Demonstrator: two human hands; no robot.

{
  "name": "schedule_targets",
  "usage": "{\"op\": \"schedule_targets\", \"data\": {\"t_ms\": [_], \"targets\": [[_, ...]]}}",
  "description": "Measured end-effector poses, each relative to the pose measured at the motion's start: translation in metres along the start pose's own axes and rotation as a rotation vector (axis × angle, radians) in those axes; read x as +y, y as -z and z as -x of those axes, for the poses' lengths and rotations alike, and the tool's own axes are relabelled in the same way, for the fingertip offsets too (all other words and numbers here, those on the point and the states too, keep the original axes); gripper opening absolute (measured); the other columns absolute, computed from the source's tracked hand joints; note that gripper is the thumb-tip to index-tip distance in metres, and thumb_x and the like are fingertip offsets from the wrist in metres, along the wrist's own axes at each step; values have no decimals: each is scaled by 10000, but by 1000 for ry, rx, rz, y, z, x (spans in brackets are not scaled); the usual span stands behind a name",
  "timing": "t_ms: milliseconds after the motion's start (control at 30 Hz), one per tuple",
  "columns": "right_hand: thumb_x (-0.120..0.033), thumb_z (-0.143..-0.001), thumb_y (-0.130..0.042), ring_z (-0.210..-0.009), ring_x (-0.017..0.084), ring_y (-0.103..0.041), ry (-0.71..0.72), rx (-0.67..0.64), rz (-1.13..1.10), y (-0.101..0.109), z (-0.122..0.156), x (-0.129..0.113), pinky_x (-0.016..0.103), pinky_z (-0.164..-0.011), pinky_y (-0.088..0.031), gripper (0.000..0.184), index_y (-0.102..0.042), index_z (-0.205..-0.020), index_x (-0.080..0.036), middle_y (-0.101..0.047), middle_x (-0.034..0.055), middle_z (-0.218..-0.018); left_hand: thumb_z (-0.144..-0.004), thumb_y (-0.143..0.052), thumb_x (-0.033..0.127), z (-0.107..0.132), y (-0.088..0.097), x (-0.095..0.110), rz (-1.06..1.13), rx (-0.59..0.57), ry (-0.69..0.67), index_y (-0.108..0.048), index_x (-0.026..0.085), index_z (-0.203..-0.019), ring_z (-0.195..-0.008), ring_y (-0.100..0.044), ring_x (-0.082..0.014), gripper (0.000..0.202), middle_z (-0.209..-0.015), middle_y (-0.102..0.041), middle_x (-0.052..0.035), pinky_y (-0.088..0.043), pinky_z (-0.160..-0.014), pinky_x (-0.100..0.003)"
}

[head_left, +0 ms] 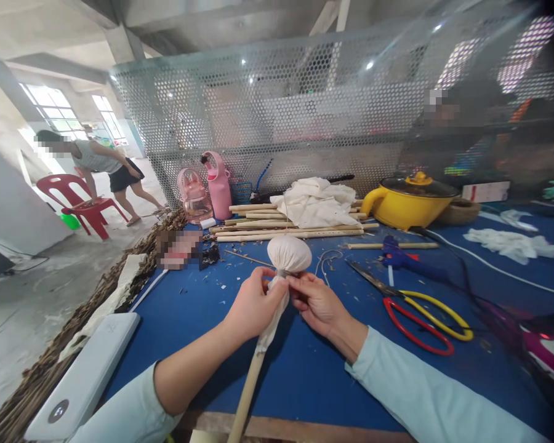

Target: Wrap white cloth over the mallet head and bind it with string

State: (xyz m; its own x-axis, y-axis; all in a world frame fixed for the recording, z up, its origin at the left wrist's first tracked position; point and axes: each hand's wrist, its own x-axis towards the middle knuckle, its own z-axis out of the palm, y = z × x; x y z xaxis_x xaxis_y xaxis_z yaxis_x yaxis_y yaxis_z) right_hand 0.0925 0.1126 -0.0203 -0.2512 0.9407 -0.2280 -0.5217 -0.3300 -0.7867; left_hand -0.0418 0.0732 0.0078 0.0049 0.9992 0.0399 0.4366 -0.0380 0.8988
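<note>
A wooden stick (247, 394) with a round, cloth-covered head (289, 253) slants up from the table's front edge. White cloth is gathered below the head and wraps the stick's upper part, with a greyish tie around the neck. Closed around that wrapped neck is my left hand (258, 301), its thumb pressed on the cloth. My right hand (318, 301) pinches at the tie on the neck's right side; the strand between its fingertips is too small to make out clearly. A thin cord (325, 264) lies loose behind my right hand.
Scissors (415, 307) with red and yellow handles lie open at right, near a blue glue gun (397, 255). Behind are several sticks (286, 234), white cloth (316, 200) and a yellow electric pot (401, 203). A white power bank (87, 369) lies left. Another person bends over a red chair (74, 194).
</note>
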Motion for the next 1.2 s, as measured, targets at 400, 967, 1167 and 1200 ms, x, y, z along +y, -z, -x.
{"op": "schedule_targets", "data": {"t_ms": [400,967,1167,1200], "targets": [[-429,-650,-649,-450,66,-240,357,139,624,3,0,5,231,-421,-181,467,-292,-465,-192,-261,-69,-458,-862,-329,263,-3,-19,-5,-198,-37,20,-482,171,-869,-688,-521,-156,179,-788,-590,-53,-363,-618,-259],[-442,-754,-567,-440,75,-264,392,-47,744,-6,17,-17,253,-443,-197,460,-334,-453,-184,-291,-53,-430,-765,-486,287,7,5,16,429,-146,148,-416,200,-897,-361,-357,-57,173,-521,-415,87,-303,-334,-165],[-468,-656,-674,-364,48,-213,187,-213,397,-4,8,-17,245,-384,-145,458,-377,-453,-184,-278,-74,-374,-714,-472,247,8,4,23,808,-326,265,-362,218,-767,-327,-255,-36,126,-511,-351,89,-199,-287,-127],[-454,-645,-690,-358,44,-209,172,-233,364,-2,6,-16,241,-377,-134,449,-383,-462,-181,-281,-78,-373,-701,-465,234,7,5,22,855,-374,298,-353,216,-748,-322,-224,-34,123,-505,-331,89,-171,-283,-124]]}}
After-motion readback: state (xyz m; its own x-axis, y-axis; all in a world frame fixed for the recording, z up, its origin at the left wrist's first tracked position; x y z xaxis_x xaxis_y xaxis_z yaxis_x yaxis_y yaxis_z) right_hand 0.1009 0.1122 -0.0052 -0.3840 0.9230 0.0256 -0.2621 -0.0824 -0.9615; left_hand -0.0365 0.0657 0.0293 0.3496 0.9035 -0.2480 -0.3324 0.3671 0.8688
